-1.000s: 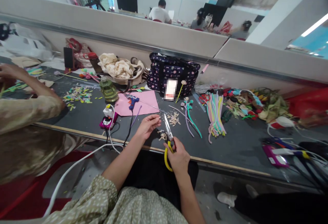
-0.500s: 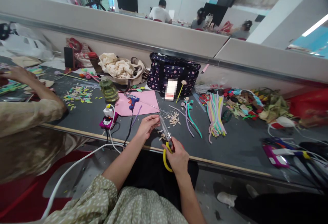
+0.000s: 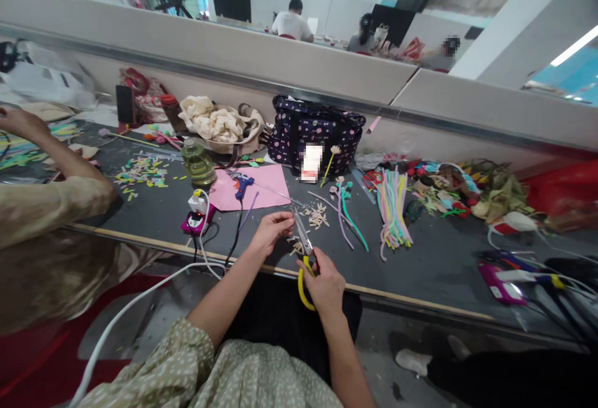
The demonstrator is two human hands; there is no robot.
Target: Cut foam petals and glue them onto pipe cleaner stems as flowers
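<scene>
My right hand (image 3: 327, 283) is wrapped round the yellow handles of a pair of scissors (image 3: 303, 233), whose blades point up and away over the table edge. Thumb and fingers pinched, my left hand (image 3: 275, 231) is close beside the blade tips; whatever it pinches is too small to make out. Small beige cut pieces (image 3: 317, 216) lie in a pile just beyond the blades, with more under the scissors. Behind my left hand a blue glue gun (image 3: 242, 185) rests on a pink sheet (image 3: 273, 187).
Pipe cleaners (image 3: 395, 208) lie bundled to the right, with loose purple and green stems (image 3: 352, 224) nearer. A bottle (image 3: 199, 164), a purple power strip (image 3: 199, 218) with cables, and a dark patterned bag (image 3: 317, 128) stand around. A co-worker's arm (image 3: 60, 152) reaches in at left.
The scissors' blades have shifted slightly and look closer together. My left hand has moved slightly right. The co-worker's hand at left has moved up and left.
</scene>
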